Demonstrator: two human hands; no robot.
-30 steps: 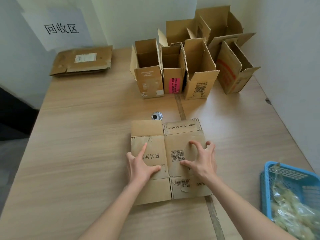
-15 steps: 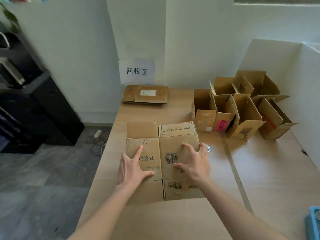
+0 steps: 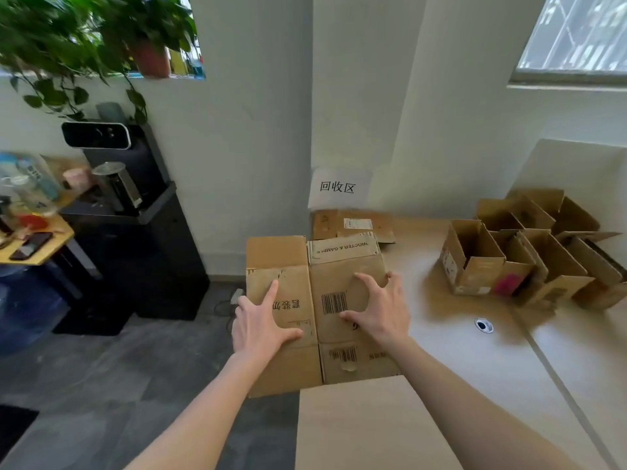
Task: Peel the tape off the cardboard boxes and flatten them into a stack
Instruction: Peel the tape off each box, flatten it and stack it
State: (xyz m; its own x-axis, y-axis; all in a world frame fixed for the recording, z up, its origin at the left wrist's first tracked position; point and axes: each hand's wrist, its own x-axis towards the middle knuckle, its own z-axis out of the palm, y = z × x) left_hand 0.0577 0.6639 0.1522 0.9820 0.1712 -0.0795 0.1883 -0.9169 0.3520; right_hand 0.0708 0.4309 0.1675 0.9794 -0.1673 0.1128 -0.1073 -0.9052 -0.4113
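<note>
A flattened cardboard box [image 3: 346, 276] with barcodes and printed text lies under both my hands, its left half hanging past the table's left edge over the floor. My left hand [image 3: 261, 323] presses on its left panel with fingers spread. On the right panel, beside a barcode, my right hand [image 3: 380, 310] holds it with fingers arched. A flat piece of cardboard [image 3: 353, 225] lies at the table's far edge under a paper sign [image 3: 337, 187]. Several open upright boxes [image 3: 475, 262] stand grouped at the back right.
The light wooden table [image 3: 373, 422] has a round cable hole [image 3: 484, 324] to the right of my hands. Left of the table is grey floor, then a black water dispenser [image 3: 135, 215], a small cluttered side table [image 3: 34, 245] and a hanging plant [image 3: 84, 35].
Both hands have moved the flattened box left and toward the back of the table, so it now overhangs the left edge. My view has swung left and up; the blue basket is out of view.
</note>
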